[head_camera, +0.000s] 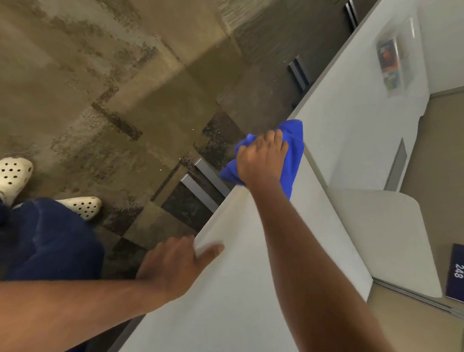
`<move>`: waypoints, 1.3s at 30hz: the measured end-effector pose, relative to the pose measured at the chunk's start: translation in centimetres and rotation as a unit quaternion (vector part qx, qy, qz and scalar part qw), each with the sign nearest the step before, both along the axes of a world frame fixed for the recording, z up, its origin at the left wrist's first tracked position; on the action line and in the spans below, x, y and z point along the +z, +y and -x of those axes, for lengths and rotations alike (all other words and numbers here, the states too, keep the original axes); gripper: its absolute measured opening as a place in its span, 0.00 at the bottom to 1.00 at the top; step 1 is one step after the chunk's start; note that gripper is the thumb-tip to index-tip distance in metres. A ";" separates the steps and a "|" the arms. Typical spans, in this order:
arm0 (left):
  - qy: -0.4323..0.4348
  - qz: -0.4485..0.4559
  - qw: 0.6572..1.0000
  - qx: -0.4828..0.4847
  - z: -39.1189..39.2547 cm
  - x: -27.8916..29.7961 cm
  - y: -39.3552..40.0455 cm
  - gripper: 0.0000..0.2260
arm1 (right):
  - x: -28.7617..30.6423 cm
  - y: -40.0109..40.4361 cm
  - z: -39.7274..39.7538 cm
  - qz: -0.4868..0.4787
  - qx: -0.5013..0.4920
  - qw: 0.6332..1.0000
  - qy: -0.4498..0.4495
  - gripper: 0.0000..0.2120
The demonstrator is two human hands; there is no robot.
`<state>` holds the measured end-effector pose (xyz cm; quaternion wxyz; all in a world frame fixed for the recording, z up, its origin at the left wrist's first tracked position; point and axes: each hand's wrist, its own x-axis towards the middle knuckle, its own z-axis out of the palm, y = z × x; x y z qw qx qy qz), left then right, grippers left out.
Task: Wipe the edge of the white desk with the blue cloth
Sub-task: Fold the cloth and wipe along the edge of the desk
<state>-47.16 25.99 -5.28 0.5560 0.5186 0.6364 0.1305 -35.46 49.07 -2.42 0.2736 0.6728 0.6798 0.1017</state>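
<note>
The white desk (229, 294) runs diagonally from the bottom middle up to the right. My right hand (262, 159) is closed on the bunched blue cloth (294, 147) and presses it over the desk's outer edge near a corner. My left hand (173, 264) grips the same edge closer to me, thumb on top and fingers curled under the rim. Part of the cloth hangs below the edge, partly hidden by my hand.
Brown and dark carpet tiles (117, 87) fill the left. My feet in white perforated clogs (10, 175) stand at the left. A second white desk (354, 105) continues beyond, with a partition, a pinned plastic sleeve (390, 62) and a dark label "248" (459, 276).
</note>
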 end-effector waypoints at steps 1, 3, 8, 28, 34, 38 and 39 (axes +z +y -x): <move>-0.012 -0.001 1.000 0.007 0.1 -0.1 0.0 0.36 | 0.0 1.2 -0.3 0.003 0.010 1.000 -0.015 0.24; -0.025 -0.003 1.000 0.018 0.2 -0.1 -0.1 0.37 | 0.1 3.1 -0.7 0.010 0.021 0.999 -0.023 0.22; -0.019 -0.018 0.999 0.033 0.2 -0.1 -0.2 0.34 | 0.3 6.3 -2.1 0.010 0.007 1.000 0.017 0.21; 0.013 -0.011 1.000 0.002 0.4 0.5 0.2 0.35 | 1.0 -5.7 -0.6 0.010 0.037 0.977 0.210 0.20; -0.012 -0.030 0.999 0.003 0.4 0.4 0.1 0.34 | 0.7 3.4 -3.4 -0.020 0.036 0.984 0.172 0.18; -0.022 -0.019 1.000 0.000 0.6 0.5 0.2 0.33 | 0.6 6.0 -3.0 -0.098 -0.070 0.961 0.250 0.13; -0.025 -0.019 1.000 0.000 0.6 0.5 0.2 0.33 | 0.6 6.1 -3.0 -0.116 -0.085 0.949 0.280 0.12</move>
